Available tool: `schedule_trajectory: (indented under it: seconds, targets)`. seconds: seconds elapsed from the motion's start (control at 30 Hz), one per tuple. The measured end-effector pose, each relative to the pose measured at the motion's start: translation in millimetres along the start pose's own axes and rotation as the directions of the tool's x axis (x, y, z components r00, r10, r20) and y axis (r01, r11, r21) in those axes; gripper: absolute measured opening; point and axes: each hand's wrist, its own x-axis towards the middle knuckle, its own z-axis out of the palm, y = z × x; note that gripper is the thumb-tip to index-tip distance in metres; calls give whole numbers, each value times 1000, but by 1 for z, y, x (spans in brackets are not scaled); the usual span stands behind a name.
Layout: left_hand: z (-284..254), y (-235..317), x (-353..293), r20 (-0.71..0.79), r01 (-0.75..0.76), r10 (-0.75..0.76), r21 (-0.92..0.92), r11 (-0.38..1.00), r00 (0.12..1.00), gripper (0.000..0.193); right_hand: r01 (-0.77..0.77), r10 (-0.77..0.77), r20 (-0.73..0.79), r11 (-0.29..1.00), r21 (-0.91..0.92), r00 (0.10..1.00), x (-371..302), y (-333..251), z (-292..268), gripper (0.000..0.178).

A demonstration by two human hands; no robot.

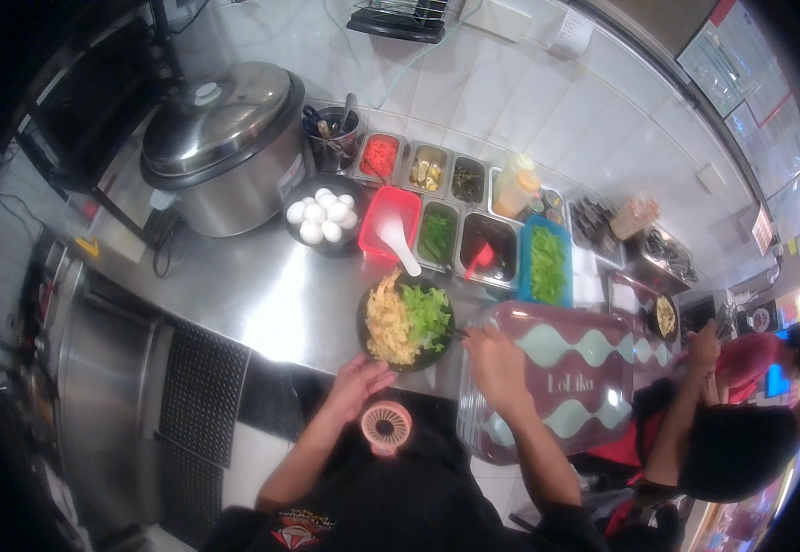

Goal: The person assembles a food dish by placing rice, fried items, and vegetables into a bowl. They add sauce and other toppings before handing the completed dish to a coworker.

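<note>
A black bowl (435, 360) stands at the counter's front edge, with golden fried food (386, 324) on its left side and green lettuce (426, 313) on its right. My left hand (359, 382) is at the bowl's lower left rim, palm turned up and fingers stretched out and loosely curved. To the right of the bowl, my right hand (497, 359) is closed, its fingers bent around something. A short dark piece shows between that hand and the rim; its kind cannot be made out.
A large rice cooker (221, 152) and a bowl of white eggs (322, 217) stand at the left. Behind the bowl are a red tub (389, 221) with a white paddle and several topping trays (429, 170). A patterned lidded box (556, 377) lies right. Another person (740, 442) works beyond.
</note>
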Motion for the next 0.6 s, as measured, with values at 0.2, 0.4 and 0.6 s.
schedule_trajectory:
  seconds: [0.2,0.4,0.6]
  targets:
    - [-1,-1,0,7,1,-1,4,1000,1000,33,-36,36,61,999,7,997,-11,7,-24,21]
    - [-7,-8,0,60,-58,58,-4,998,997,39,-75,96,195,991,-112,976,-5,16,3,25]
    - [8,0,8,121,-44,28,134,990,992,46,-142,141,-17,990,-18,990,-1,15,13,16]
